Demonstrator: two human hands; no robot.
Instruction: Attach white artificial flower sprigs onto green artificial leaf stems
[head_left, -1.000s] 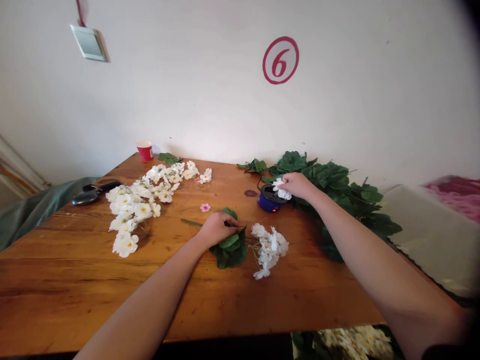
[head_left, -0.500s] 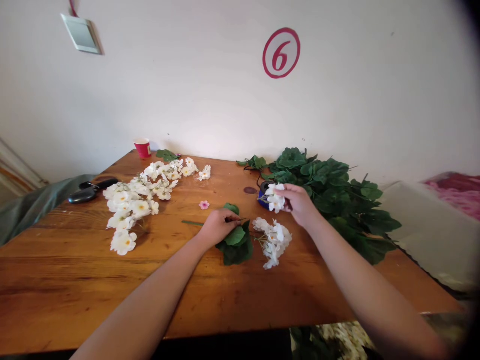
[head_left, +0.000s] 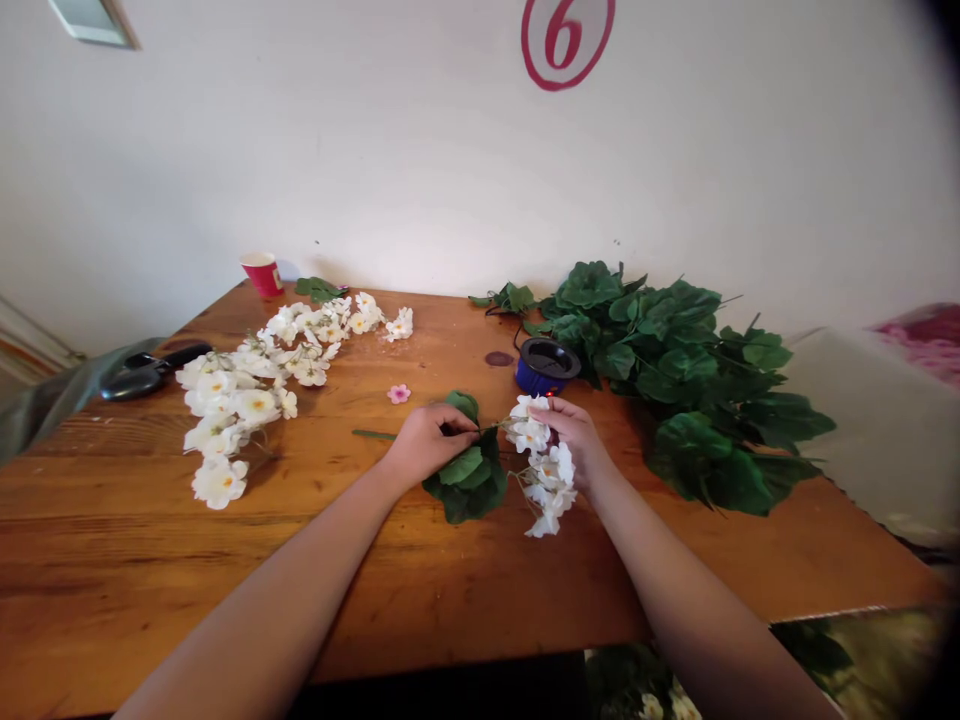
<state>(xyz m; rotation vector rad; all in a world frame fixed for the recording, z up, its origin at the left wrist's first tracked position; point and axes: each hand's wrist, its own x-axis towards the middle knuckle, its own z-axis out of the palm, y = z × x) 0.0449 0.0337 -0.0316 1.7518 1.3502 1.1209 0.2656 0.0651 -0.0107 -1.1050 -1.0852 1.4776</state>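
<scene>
My left hand [head_left: 431, 440] is closed on a green leafy stem [head_left: 469, 480], whose bare end sticks out to the left over the wooden table. In my right hand [head_left: 577, 440], the fingers pinch a white flower sprig [head_left: 528, 424] close to the tip of that stem. Whether the sprig touches the stem I cannot tell. Just below it hangs another cluster of white flowers [head_left: 551, 490], at the right side of the leaves. A blue round pot with a black top [head_left: 548, 366] and a small red light stands right behind my right hand.
White flower sprigs [head_left: 255, 405] lie in a long heap on the left. A small pink flower [head_left: 398, 394] is near the middle. Green leaves [head_left: 675, 360] are piled at the right. A red paper cup [head_left: 262, 274] and a black-handled tool [head_left: 154, 370] are at the left edge.
My right hand has brought the white flower sprig from the blue pot down and left to the leafy stem. My left hand keeps its hold. The view has tilted down slightly.
</scene>
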